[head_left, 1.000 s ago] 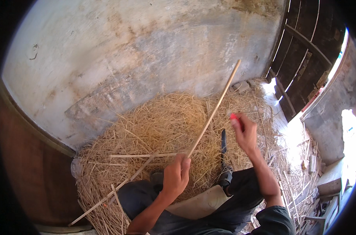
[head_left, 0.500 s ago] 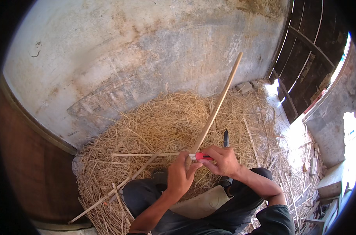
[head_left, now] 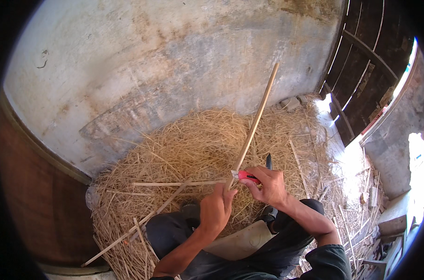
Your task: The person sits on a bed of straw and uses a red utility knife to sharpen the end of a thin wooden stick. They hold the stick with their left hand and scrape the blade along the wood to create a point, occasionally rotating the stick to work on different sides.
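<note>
My left hand is closed round the lower end of a long pale wooden stick, which slants up and away to the right. In my right hand is a red utility knife. Its blade meets the stick just above my left fingers. The stick's lowest end is hidden inside my left hand. Under my forearms, a light-coloured flat piece lies across my lap, between my dark-trousered legs.
Straw and shavings cover the floor. Loose sticks lie at the left, and a dark blade-like tool stands beyond my right hand. A stained wall rises ahead; dark wooden boards are at the right, with bricks by the wall.
The knife and my right hand have shifted slightly up the stick and right, away from my left fingers. The stick's far end has swung a little left.
</note>
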